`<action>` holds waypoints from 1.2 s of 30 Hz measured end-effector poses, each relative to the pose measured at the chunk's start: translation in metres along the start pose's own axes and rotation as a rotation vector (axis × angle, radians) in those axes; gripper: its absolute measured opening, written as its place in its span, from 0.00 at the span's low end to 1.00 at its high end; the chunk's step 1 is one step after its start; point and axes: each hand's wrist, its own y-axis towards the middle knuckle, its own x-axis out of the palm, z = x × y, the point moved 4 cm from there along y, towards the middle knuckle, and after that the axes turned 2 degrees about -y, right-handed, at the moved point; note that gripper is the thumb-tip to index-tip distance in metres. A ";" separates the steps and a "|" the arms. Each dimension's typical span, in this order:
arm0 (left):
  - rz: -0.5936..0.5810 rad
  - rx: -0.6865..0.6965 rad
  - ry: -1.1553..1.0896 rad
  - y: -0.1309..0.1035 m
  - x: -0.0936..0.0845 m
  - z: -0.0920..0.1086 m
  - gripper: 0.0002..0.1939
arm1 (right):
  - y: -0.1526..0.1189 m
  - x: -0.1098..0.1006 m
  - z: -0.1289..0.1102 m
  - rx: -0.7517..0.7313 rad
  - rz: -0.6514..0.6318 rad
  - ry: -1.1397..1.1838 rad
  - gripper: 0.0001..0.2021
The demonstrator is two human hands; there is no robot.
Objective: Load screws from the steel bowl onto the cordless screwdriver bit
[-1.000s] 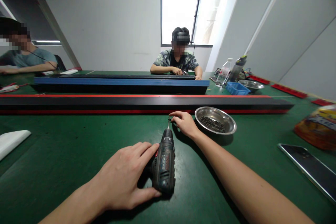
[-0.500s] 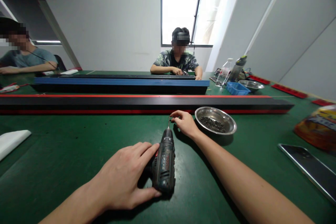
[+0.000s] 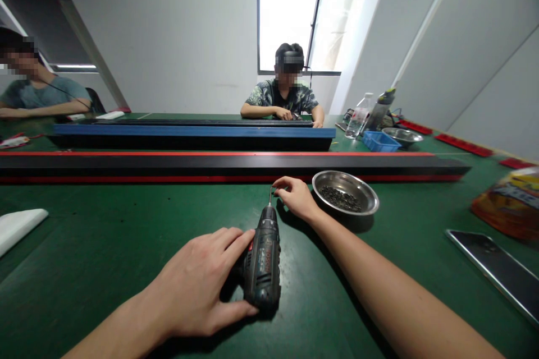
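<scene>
A dark power drill (image 3: pixel 266 261) lies on the green table, its bit (image 3: pixel 270 195) pointing away from me. My left hand (image 3: pixel 206 277) is wrapped round the drill from the left, thumb at its rear end and fingers over its side. Beside the bit's tip, my right hand (image 3: pixel 293 196) has its thumb and forefinger bent close together; whatever is between them is too small to make out. Just right of that hand sits a steel bowl (image 3: pixel 370 199) of small dark screws.
A long black and red bar (image 3: pixel 236 166) crosses the table beyond the bowl, with a blue and black bar (image 3: pixel 193 132) behind it. Rightwards are a phone (image 3: pixel 492 269), an orange packet (image 3: pixel 507 205) and a blue basket (image 3: pixel 381 142). Two people (image 3: pixel 286 92) sit across the table.
</scene>
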 end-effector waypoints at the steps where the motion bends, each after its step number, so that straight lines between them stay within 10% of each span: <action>1: 0.001 0.001 -0.001 0.000 0.000 0.000 0.46 | 0.000 0.000 0.000 -0.001 -0.002 0.001 0.11; 36: 0.016 0.010 -0.002 -0.001 -0.001 0.000 0.45 | 0.000 0.001 0.001 -0.004 0.010 0.007 0.11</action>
